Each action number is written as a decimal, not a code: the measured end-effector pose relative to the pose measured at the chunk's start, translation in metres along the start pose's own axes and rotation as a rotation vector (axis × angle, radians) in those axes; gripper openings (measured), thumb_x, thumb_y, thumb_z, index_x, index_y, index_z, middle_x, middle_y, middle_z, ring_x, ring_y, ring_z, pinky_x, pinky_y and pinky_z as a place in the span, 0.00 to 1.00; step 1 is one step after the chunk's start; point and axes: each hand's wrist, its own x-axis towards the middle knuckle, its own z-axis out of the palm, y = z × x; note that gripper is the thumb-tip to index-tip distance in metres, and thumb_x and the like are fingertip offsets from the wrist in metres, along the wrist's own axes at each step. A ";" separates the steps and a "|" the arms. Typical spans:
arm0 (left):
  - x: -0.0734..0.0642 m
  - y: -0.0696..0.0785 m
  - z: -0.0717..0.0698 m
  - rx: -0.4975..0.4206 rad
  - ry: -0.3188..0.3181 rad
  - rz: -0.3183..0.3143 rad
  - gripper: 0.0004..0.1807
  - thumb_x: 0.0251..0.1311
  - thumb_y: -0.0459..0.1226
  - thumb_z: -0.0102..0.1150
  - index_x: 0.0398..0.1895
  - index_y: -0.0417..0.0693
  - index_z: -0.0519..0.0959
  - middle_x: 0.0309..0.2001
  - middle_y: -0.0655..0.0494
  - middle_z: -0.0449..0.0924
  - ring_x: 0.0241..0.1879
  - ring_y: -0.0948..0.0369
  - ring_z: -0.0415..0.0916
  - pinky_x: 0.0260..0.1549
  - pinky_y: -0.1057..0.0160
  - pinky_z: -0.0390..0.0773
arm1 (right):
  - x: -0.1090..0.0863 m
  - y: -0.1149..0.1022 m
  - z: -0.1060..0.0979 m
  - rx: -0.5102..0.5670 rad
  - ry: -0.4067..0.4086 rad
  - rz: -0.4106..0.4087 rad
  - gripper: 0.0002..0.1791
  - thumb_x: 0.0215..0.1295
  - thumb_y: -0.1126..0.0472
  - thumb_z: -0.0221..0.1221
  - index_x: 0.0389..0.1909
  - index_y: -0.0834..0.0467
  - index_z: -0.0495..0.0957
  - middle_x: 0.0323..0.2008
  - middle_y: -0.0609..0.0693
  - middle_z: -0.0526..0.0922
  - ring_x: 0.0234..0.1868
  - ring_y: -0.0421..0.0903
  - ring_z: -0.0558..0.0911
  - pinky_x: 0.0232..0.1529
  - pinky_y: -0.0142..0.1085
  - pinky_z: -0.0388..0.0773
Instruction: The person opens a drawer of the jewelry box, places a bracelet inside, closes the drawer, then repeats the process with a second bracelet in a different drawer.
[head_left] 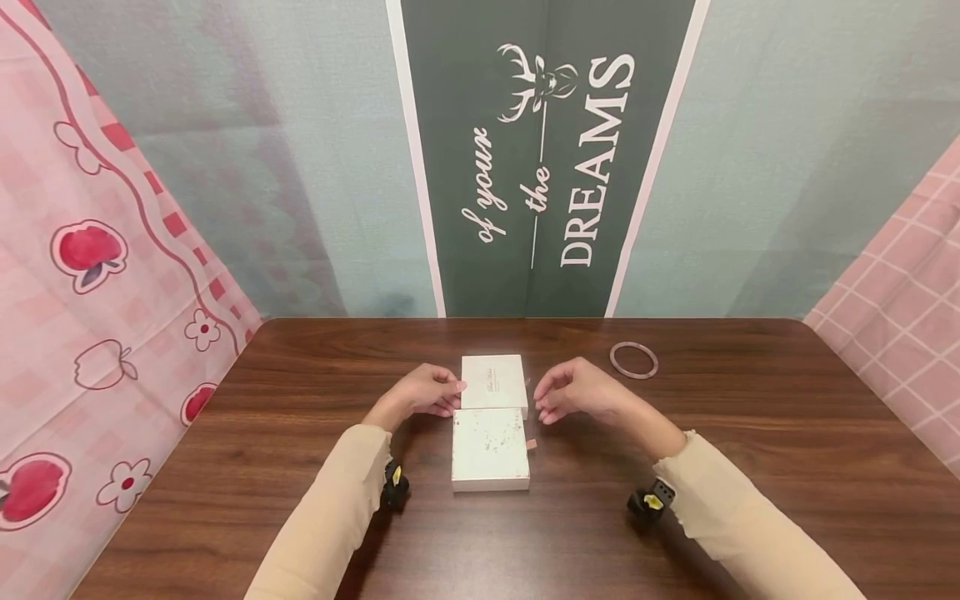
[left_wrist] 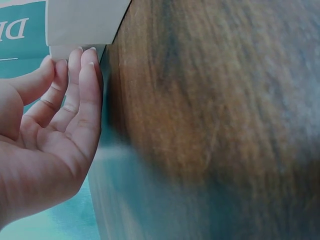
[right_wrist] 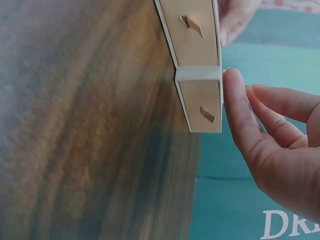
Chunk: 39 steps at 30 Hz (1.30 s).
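Note:
Two flat white boxes lie one behind the other on the table. The rear box (head_left: 491,382) has small pink lettering on its lid, while the front box (head_left: 490,450) carries a speckled pattern. In the right wrist view each one shows a beige drawer face with a ribbon pull (right_wrist: 208,115). My left hand (head_left: 431,390) is at the left side of the rear box, thumb at its top edge and fingers along its side. My right hand (head_left: 573,392) hovers by that box's right side, fingers loosely bent, nothing held.
A pale pink ring-shaped bangle (head_left: 633,360) lies farther back, right of my right hand. Brown wood-grain table (head_left: 300,400) reaches back to a hanging cloth (head_left: 540,283) with lettering. Patterned pink cloths hang at both sides.

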 end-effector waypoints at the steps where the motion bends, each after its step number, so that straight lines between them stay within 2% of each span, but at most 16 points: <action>1: 0.000 0.000 0.000 0.002 0.002 -0.001 0.08 0.60 0.35 0.56 0.28 0.38 0.74 0.23 0.48 0.75 0.21 0.60 0.73 0.27 0.64 0.80 | 0.002 -0.001 -0.002 -0.006 0.005 0.008 0.11 0.55 0.79 0.54 0.39 0.81 0.71 0.26 0.61 0.78 0.27 0.48 0.81 0.38 0.48 0.79; 10: 0.000 0.001 0.000 0.001 -0.001 -0.014 0.08 0.61 0.35 0.55 0.29 0.38 0.73 0.24 0.48 0.76 0.21 0.60 0.73 0.27 0.64 0.80 | 0.018 -0.001 -0.015 0.018 0.032 0.044 0.12 0.56 0.78 0.55 0.41 0.81 0.70 0.28 0.65 0.79 0.27 0.49 0.81 0.39 0.47 0.78; 14: 0.000 0.001 0.000 0.000 0.004 -0.017 0.08 0.60 0.36 0.55 0.29 0.38 0.74 0.24 0.48 0.76 0.21 0.60 0.73 0.27 0.64 0.80 | 0.024 0.000 -0.016 0.016 0.037 0.049 0.13 0.57 0.77 0.55 0.41 0.81 0.69 0.30 0.65 0.79 0.28 0.49 0.81 0.39 0.47 0.79; 21: 0.000 0.002 0.000 0.001 0.009 -0.027 0.08 0.59 0.36 0.57 0.30 0.38 0.74 0.24 0.47 0.76 0.21 0.59 0.74 0.28 0.63 0.80 | 0.034 0.001 -0.015 0.002 0.084 0.059 0.13 0.58 0.77 0.54 0.42 0.81 0.70 0.28 0.62 0.79 0.27 0.49 0.81 0.40 0.49 0.78; 28: 0.001 0.000 0.000 -0.007 0.001 -0.017 0.08 0.61 0.36 0.55 0.30 0.38 0.73 0.24 0.48 0.76 0.21 0.60 0.74 0.28 0.63 0.80 | 0.042 0.004 -0.016 -0.011 0.130 0.088 0.12 0.59 0.75 0.54 0.42 0.79 0.71 0.28 0.62 0.79 0.26 0.49 0.81 0.39 0.47 0.78; 35: 0.000 0.001 0.000 -0.019 -0.002 -0.023 0.08 0.61 0.36 0.55 0.29 0.38 0.73 0.24 0.48 0.76 0.21 0.60 0.73 0.27 0.64 0.80 | 0.046 0.007 -0.015 0.040 0.142 0.094 0.11 0.58 0.77 0.53 0.41 0.81 0.70 0.24 0.59 0.79 0.22 0.46 0.80 0.34 0.43 0.80; 39: 0.000 0.001 -0.001 -0.011 0.001 -0.027 0.08 0.61 0.36 0.55 0.29 0.38 0.74 0.24 0.48 0.76 0.21 0.60 0.74 0.27 0.64 0.80 | 0.047 0.009 -0.014 0.081 0.147 0.108 0.12 0.58 0.77 0.54 0.42 0.80 0.70 0.25 0.59 0.79 0.23 0.46 0.80 0.33 0.42 0.81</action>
